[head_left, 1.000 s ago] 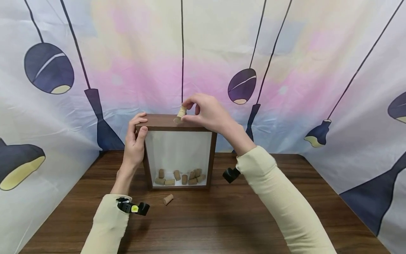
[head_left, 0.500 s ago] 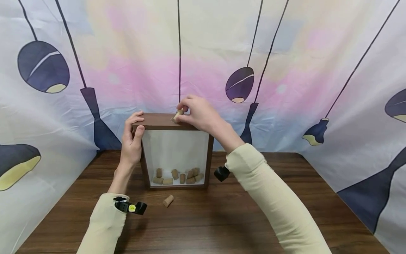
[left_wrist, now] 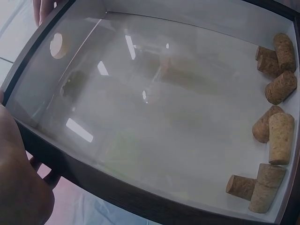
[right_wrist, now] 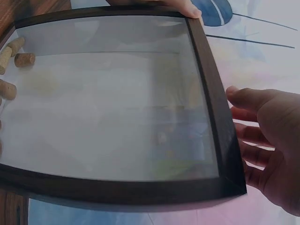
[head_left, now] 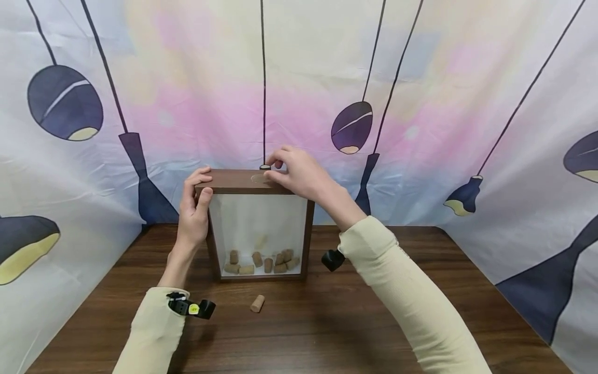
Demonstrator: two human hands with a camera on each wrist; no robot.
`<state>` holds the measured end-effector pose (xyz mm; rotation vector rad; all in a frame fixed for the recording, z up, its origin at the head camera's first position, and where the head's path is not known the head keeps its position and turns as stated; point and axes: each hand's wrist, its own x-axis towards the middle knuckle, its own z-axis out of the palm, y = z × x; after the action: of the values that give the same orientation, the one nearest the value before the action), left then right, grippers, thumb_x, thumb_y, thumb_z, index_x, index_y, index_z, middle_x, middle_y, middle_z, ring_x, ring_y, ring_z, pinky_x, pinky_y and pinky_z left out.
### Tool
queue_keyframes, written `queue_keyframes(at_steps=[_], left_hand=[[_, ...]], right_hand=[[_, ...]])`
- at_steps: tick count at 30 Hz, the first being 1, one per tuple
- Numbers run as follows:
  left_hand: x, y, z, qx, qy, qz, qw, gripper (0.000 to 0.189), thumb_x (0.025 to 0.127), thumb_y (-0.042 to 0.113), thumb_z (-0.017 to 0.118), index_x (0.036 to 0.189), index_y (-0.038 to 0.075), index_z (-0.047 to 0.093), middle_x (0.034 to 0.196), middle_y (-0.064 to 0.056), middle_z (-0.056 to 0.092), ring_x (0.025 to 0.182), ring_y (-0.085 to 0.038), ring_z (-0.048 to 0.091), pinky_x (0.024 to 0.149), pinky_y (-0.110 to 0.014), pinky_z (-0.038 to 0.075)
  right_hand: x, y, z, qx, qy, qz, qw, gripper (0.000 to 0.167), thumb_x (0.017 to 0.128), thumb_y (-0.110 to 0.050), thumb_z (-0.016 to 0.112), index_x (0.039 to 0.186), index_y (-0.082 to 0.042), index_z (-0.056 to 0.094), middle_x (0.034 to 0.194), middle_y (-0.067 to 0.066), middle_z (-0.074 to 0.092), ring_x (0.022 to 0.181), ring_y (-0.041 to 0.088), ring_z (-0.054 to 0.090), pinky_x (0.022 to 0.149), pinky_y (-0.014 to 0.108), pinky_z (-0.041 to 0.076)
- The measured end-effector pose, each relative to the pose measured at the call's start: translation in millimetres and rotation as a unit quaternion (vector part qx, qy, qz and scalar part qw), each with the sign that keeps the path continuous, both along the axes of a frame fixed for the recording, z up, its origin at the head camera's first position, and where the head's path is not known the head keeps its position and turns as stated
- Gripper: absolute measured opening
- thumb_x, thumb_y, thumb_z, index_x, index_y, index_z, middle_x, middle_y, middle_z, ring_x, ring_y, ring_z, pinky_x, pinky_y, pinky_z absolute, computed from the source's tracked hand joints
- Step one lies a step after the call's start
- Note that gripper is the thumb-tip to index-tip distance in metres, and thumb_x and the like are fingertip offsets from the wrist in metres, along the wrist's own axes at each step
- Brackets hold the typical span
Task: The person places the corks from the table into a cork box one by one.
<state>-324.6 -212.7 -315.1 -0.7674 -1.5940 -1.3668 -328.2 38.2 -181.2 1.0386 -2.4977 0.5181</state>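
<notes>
A shallow brown-framed box [head_left: 309, 234] with a clear front stands upright on the table. Several corks [left_wrist: 281, 138] lie along its bottom. A pale blurred cork [head_left: 260, 241] shows in mid-air behind the clear front, above the others. My left hand [head_left: 195, 213] grips the box's upper left corner, thumb on the front edge and fingers over the top. My right hand [head_left: 299, 174] is just over the top side, beside the round hole [head_left: 258, 178], with thumb and fingers apart and nothing between them. In the right wrist view its fingers [right_wrist: 255, 133] are loosely bent near the frame.
One loose cork [head_left: 257, 303] lies on the dark wooden table [head_left: 336, 322] in front of the box. A fabric backdrop [head_left: 196, 78] printed with lamps hangs behind and on both sides. Small black wrist cameras [head_left: 333, 259] jut from the cuffs.
The cork in my right hand has gone down into the hole and been let go; it now shows blurred inside. The loose cork on the table has rolled slightly right and nearer.
</notes>
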Motion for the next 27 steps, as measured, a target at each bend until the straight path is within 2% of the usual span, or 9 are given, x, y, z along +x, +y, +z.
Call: queue_keyframes(at_steps=[7, 18, 23, 27], left_hand=[[-1.2, -1.8, -0.2, -0.004, -0.002, 0.001, 1.0, 0.035, 0.106, 0.018, 0.047, 0.128, -0.01, 0.046, 0.149, -0.015, 0.043, 0.14, -0.02, 0.038, 0.092, -0.024, 0.033], [-1.0, -3.4, -0.7, -0.003, 0.008, 0.001, 1.0, 0.036, 0.106, 0.019, 0.049, 0.126, -0.01, 0.047, 0.147, -0.02, 0.043, 0.142, -0.022, 0.036, 0.103, -0.025, 0.03], [-2.3, -1.7, 0.2, -0.003, 0.008, 0.001, 1.0, 0.036, 0.106, 0.02, 0.048, 0.126, -0.01, 0.047, 0.147, -0.018, 0.044, 0.141, -0.021, 0.037, 0.1, -0.024, 0.031], [-2.4, -2.1, 0.1, -0.001, -0.003, 0.007, 1.0, 0.037, 0.106, 0.021, 0.048, 0.126, -0.01, 0.047, 0.148, -0.018, 0.044, 0.14, -0.02, 0.038, 0.096, -0.025, 0.032]], right_hand=[[4.3, 29.4, -5.4, -0.05, 0.011, 0.017, 0.9985, 0.022, 0.098, -0.025, 0.064, 0.111, -0.009, 0.07, 0.101, 0.003, 0.066, 0.084, 0.018, 0.061, 0.082, 0.031, 0.049], [16.1, 93.0, -30.1, -0.08, 0.074, 0.02, 0.9938, 0.01, 0.097, -0.019, 0.066, 0.101, -0.012, 0.071, 0.093, 0.001, 0.066, 0.077, 0.013, 0.059, 0.072, 0.03, 0.049], [23.9, 118.5, -46.6, -0.051, 0.048, 0.002, 0.9975, 0.014, 0.097, -0.022, 0.066, 0.105, -0.012, 0.071, 0.094, 0.0, 0.067, 0.079, 0.011, 0.058, 0.072, 0.032, 0.05], [29.6, 135.0, -65.7, -0.025, 0.02, 0.005, 0.9995, 0.015, 0.097, -0.022, 0.067, 0.108, -0.013, 0.071, 0.095, -0.003, 0.068, 0.078, 0.007, 0.059, 0.071, 0.034, 0.052]])
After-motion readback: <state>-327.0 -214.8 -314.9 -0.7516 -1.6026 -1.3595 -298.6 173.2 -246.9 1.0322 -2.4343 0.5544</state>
